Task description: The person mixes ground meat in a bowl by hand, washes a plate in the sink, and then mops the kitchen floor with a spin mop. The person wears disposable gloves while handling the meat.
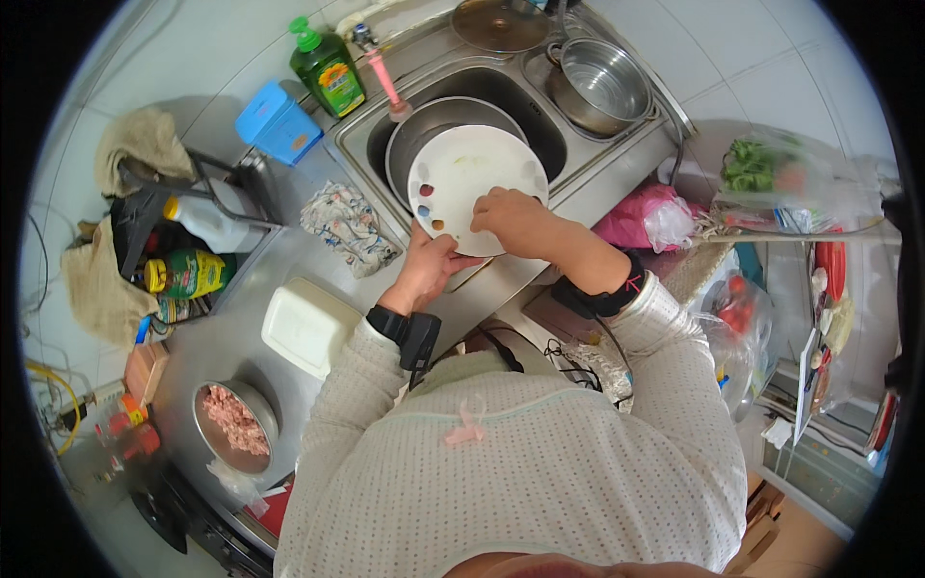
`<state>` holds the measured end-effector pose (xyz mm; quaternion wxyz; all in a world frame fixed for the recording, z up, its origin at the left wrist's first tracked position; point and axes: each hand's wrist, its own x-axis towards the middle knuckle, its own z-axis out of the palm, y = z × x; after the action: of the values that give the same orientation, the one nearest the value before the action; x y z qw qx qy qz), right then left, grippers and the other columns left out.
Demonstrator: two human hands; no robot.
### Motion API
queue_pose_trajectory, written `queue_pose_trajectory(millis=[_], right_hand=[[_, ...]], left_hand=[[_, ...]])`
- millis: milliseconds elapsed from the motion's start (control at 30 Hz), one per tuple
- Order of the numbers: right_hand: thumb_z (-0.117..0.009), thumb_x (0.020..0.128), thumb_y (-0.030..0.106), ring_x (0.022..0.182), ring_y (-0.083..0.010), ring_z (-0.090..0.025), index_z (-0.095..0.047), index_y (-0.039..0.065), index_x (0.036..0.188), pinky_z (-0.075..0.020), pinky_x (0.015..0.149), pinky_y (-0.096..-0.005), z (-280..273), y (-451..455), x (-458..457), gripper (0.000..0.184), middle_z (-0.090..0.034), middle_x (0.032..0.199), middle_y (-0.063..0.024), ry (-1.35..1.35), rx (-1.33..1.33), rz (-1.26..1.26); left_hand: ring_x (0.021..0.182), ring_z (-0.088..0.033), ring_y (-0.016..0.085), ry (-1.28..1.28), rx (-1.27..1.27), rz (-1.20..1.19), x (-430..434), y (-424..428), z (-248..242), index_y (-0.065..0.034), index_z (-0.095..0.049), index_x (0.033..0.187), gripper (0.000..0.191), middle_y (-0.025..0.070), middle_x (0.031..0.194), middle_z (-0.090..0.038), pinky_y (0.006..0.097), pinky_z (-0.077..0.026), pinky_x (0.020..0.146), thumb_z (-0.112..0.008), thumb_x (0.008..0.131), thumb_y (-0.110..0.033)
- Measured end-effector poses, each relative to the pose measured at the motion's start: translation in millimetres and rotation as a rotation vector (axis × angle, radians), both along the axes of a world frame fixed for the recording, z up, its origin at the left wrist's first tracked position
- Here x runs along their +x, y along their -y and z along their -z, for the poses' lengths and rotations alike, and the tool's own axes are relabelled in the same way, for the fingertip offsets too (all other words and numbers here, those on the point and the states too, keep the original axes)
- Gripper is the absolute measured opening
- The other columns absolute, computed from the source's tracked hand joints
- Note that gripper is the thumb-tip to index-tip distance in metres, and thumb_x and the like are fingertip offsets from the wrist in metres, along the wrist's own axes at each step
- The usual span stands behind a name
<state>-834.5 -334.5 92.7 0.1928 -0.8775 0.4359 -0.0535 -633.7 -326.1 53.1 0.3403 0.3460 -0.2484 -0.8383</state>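
A white plate (470, 155) with coloured spots near its rim is tilted over a large metal bowl (433, 119) in the steel sink (553, 134). My left hand (426, 264) grips the plate's near edge from the lower left. Over the plate's near right part lies my right hand (517, 220), with its fingers bent down to the surface; whether they pinch anything is hidden. Small green bits cling to the plate. Just above the bowl ends a pink tap hose (383, 76).
Left of the sink are a patterned cloth (350, 227), a green soap bottle (329, 79), a blue container (278, 126) and a white plastic tub (307, 325). A bowl of minced meat (235, 426) stands lower left. A steel pot (603, 79) and a glass lid (500, 23) sit behind.
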Motion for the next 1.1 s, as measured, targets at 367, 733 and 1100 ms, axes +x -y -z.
queue_pose_trajectory(millis=[367, 733, 1100], right_hand=[[-0.058, 0.079, 0.009, 0.082, -0.0303, -0.063, -0.068, 0.005, 0.097, -0.0502, 0.073, -0.0371, 89, 81, -145, 0.021, -0.067, 0.085, -0.0159, 0.409, 0.126, 1.017], [-0.044, 0.097, 0.042, 0.121, -0.031, -0.049, -0.054, 0.004, 0.128, -0.031, 0.104, -0.0449, 269, 165, -167, 0.05, -0.054, 0.133, -0.0149, 1.107, 1.013, 1.595], [-0.039, 0.098, 0.047, 0.133, -0.0351, -0.036, -0.041, 0.002, 0.139, -0.0286, 0.106, -0.0491, 256, 157, -164, 0.061, -0.039, 0.146, -0.0166, 0.844, 0.94, 1.48]], left_hand=[[0.11, -0.058, 0.035, 0.145, -0.032, -0.071, 13, 17, 9, -0.0072, -0.024, 0.14, 0.064, 0.0185, 0.132, -0.046, 0.0488, -0.058, 0.08, -0.04, 0.079, 0.007], [0.11, -0.059, 0.034, 0.229, 0.093, -0.137, 19, 18, 21, -0.005, -0.026, 0.14, 0.062, 0.0174, 0.133, -0.047, 0.0469, -0.059, 0.082, -0.04, 0.081, 0.007], [0.108, -0.06, 0.034, 0.201, 0.037, -0.162, 12, 23, 28, -0.0041, -0.029, 0.138, 0.059, 0.0175, 0.13, -0.049, 0.0458, -0.06, 0.079, -0.041, 0.081, 0.007]])
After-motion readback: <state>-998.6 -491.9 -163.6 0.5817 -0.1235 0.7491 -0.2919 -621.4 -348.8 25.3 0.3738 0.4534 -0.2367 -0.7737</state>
